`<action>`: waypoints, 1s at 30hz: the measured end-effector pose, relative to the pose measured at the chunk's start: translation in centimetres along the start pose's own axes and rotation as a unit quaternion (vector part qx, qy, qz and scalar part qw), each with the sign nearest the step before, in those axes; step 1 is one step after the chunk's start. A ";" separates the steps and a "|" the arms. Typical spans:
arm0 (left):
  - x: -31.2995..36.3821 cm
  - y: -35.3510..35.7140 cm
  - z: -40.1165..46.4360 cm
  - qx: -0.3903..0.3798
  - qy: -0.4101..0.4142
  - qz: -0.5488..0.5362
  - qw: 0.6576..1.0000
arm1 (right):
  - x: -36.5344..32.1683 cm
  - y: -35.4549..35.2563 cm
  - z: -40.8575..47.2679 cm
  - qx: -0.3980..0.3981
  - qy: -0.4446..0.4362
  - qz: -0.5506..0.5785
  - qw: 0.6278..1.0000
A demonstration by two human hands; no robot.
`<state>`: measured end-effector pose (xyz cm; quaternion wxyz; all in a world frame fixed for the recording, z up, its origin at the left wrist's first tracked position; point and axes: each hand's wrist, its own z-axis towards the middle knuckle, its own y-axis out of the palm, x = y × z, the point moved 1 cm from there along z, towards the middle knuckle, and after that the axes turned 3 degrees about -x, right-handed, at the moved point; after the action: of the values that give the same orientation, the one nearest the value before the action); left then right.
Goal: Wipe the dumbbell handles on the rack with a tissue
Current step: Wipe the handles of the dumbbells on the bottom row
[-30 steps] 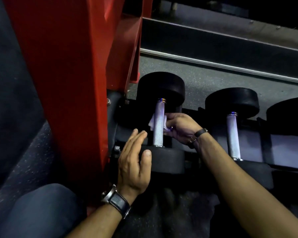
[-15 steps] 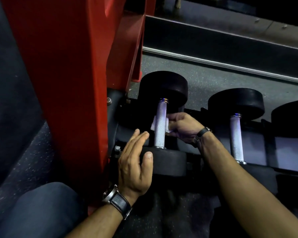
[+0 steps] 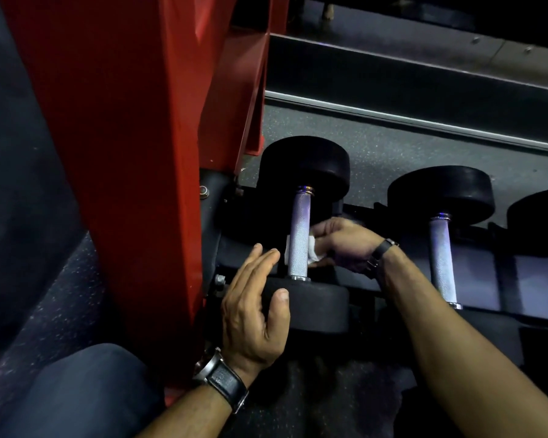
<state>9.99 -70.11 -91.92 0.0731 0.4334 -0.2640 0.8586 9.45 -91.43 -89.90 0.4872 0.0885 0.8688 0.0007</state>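
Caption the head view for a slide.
Right hand wipes the leftmost dumbbell handle with a tissue; left hand open beside it.

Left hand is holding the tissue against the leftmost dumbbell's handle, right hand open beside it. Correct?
Not quite: the hands are swapped. In the head view the right hand holds the tissue against the leftmost dumbbell's handle, and the left hand is open beside it.

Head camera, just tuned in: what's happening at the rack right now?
A person is wiping the leftmost dumbbell's handle with a white tissue, held in the right hand and wrapped around the lower part of the handle. The left hand is open beside the near weight head. The next dumbbell handle is untouched.
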 end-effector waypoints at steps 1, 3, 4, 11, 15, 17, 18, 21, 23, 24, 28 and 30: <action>-0.1 0.0 0.0 0.000 -0.001 0.001 1.000 | -0.1 0.0 0.1 0.013 -0.011 0.003 1.000; -0.2 0.1 0.0 0.001 -0.003 0.004 1.000 | -0.2 0.3 0.2 0.028 -0.015 0.009 0.999; -0.2 0.1 0.0 0.001 -0.001 0.005 1.000 | -0.2 0.3 0.0 0.019 -0.003 0.007 1.000; -0.3 0.2 0.0 -0.003 0.001 0.009 1.000 | -1.2 0.7 0.5 0.109 -0.110 0.222 0.963; -0.4 0.1 0.0 -0.006 0.003 0.012 1.000 | -0.9 1.6 0.5 0.056 -0.110 0.264 0.957; -0.3 0.1 0.0 -0.002 0.005 0.013 1.000 | -0.5 1.6 0.3 0.021 -0.093 0.254 0.963; -0.3 0.1 0.0 0.002 0.007 0.011 1.000 | -0.3 1.5 0.1 0.005 -0.079 0.240 0.967; -0.2 0.3 0.1 0.008 0.009 0.010 1.000 | 0.8 1.4 -0.3 -0.033 -0.028 0.155 0.987; -0.1 0.3 0.1 0.012 0.010 0.013 1.000 | 1.1 1.4 -0.7 -0.049 0.004 0.092 0.995; -0.1 0.4 0.1 0.014 0.011 0.013 1.000 | 1.0 1.4 -1.0 -0.043 0.017 0.051 0.998; -0.1 0.5 0.2 0.019 0.015 0.009 1.000 | -0.9 0.7 -2.3 0.043 0.031 -0.241 0.969; -0.1 0.3 0.1 0.025 0.015 0.007 1.000 | -2.9 0.7 -3.5 0.137 -0.030 -0.424 0.895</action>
<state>10.01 -70.42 -92.03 0.0603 0.4200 -0.2446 0.8718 8.05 -90.91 -85.55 0.4500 -0.2222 0.8004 -0.3279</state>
